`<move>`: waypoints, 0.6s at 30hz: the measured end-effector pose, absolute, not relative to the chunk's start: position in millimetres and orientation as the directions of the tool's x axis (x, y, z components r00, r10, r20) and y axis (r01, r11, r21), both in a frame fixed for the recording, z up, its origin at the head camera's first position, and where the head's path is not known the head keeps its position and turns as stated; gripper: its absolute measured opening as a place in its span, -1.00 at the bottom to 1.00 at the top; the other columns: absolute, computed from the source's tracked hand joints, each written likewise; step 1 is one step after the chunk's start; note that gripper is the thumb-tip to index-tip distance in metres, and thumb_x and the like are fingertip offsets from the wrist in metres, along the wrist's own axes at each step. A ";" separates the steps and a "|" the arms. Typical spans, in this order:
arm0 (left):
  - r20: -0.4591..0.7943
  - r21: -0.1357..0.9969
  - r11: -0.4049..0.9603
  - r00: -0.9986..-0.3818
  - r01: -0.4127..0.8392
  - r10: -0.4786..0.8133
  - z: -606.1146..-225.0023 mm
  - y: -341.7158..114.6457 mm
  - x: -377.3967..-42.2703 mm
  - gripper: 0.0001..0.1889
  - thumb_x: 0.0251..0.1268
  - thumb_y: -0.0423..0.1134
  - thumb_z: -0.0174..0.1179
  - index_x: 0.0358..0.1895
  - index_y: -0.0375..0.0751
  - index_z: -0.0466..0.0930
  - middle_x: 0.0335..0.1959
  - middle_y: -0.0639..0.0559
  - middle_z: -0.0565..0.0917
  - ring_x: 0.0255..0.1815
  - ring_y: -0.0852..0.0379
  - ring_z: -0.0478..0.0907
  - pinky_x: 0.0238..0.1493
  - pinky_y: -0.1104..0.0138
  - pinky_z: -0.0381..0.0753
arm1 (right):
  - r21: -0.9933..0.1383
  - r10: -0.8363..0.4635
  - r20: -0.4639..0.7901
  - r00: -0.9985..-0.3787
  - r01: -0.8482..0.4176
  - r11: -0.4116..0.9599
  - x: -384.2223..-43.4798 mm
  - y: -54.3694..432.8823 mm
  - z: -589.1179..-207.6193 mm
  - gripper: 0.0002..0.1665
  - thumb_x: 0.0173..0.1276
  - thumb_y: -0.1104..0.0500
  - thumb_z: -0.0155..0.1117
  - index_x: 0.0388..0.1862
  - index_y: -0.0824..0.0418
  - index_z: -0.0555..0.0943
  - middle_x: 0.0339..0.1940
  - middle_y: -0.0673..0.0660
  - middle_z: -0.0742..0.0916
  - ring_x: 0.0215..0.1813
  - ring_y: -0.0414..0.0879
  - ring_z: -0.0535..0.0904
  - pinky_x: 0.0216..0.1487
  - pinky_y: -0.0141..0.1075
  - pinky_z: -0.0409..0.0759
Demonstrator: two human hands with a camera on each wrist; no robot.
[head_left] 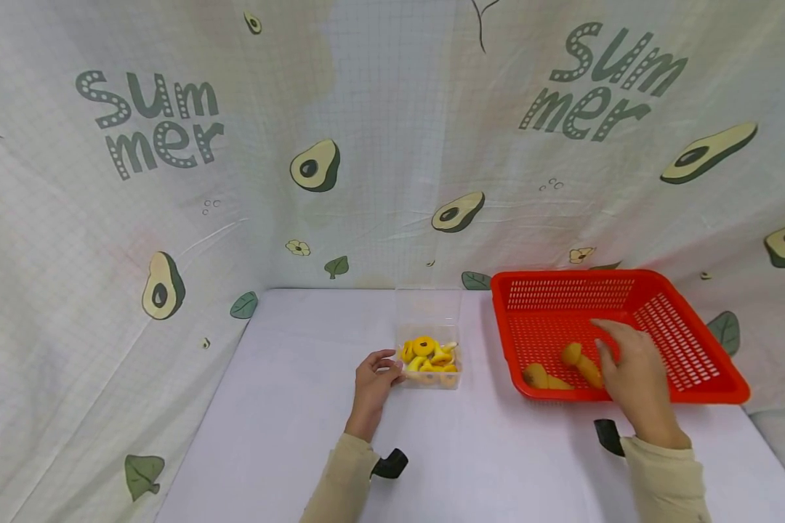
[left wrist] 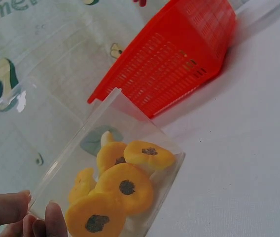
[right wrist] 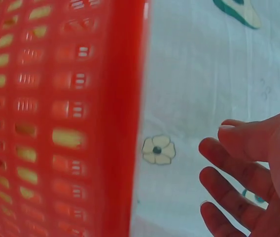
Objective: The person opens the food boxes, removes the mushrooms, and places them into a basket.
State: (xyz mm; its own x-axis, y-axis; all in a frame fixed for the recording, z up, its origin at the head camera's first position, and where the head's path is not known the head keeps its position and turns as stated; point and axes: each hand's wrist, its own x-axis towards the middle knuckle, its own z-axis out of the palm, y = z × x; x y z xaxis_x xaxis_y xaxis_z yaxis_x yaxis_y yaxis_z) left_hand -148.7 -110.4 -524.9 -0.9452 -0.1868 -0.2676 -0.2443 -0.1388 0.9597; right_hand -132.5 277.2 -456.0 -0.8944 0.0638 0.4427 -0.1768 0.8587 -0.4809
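Note:
A clear plastic box (head_left: pixel 450 380) with its lid raised holds several yellow mushroom-shaped pieces (left wrist: pixel 126 187), some with dark centres. At the box's front left corner is my left hand (head_left: pixel 374 378), its bent fingertips and thumb right at the wall. My right hand (head_left: pixel 641 374) hovers over the front of a red plastic basket (head_left: pixel 512 352), thumb and fingers spread apart with nothing between them. Near its thumb, two tan mushroom-shaped pieces (head_left: pixel 589 369) lie in the basket. In the right wrist view the basket's slotted wall hides most of its contents.
Both containers stand on a white-covered table (head_left: pixel 484 450), the basket to the right of the box. Behind hangs a pale cloth (head_left: pixel 386 94) printed with avocados and lettering. The basket's raised rim surrounds the tan pieces.

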 end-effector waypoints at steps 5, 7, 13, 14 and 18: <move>-0.268 0.959 -0.144 -0.946 -0.244 -0.182 -526.2 -110.5 -150.2 -0.60 0.42 -0.53 0.30 0.27 -0.54 0.52 -0.14 -0.15 0.58 -0.30 0.14 0.52 -0.10 0.27 0.84 | -0.479 0.006 0.467 -0.884 -0.248 0.842 -131.2 262.2 -454.2 -0.52 0.30 0.54 0.41 0.21 0.42 0.64 0.16 0.49 0.69 0.14 0.43 0.49 0.07 0.41 0.52; -0.268 0.959 -0.141 -0.947 -0.245 -0.180 -526.9 -110.8 -151.2 -0.61 0.42 -0.56 0.28 0.26 -0.57 0.51 -0.15 -0.17 0.57 -0.31 0.13 0.52 -0.10 0.26 0.85 | -0.463 -0.030 0.484 -0.875 -0.285 0.839 -131.1 252.9 -453.9 -0.52 0.28 0.52 0.45 0.20 0.41 0.65 0.15 0.47 0.70 0.14 0.42 0.51 0.09 0.41 0.54; -0.264 0.960 -0.142 -0.947 -0.240 -0.183 -526.3 -110.9 -151.1 -0.60 0.40 -0.59 0.27 0.25 -0.60 0.50 -0.15 -0.21 0.57 -0.30 0.13 0.52 -0.13 0.27 0.85 | -0.435 -0.140 0.491 -0.860 -0.381 0.816 -133.1 219.1 -456.2 -0.50 0.24 0.47 0.53 0.18 0.36 0.68 0.15 0.41 0.72 0.18 0.35 0.56 0.16 0.37 0.60; -0.262 0.961 -0.142 -0.947 -0.238 -0.184 -525.9 -110.8 -150.7 -0.60 0.40 -0.58 0.28 0.26 -0.59 0.50 -0.15 -0.20 0.57 -0.30 0.14 0.52 -0.13 0.29 0.84 | -0.435 -0.156 0.487 -0.859 -0.393 0.810 -133.6 213.0 -457.2 -0.50 0.24 0.46 0.54 0.18 0.35 0.69 0.15 0.39 0.73 0.18 0.33 0.56 0.15 0.35 0.62; -0.259 0.961 -0.150 -0.948 -0.233 -0.187 -524.7 -110.4 -148.9 -0.59 0.40 -0.54 0.31 0.27 -0.56 0.52 -0.14 -0.18 0.58 -0.29 0.15 0.52 -0.15 0.32 0.84 | -0.421 -0.222 0.484 -0.847 -0.447 0.789 -136.8 188.8 -460.3 -0.52 0.21 0.45 0.56 0.14 0.33 0.72 0.13 0.33 0.75 0.16 0.28 0.60 0.15 0.27 0.68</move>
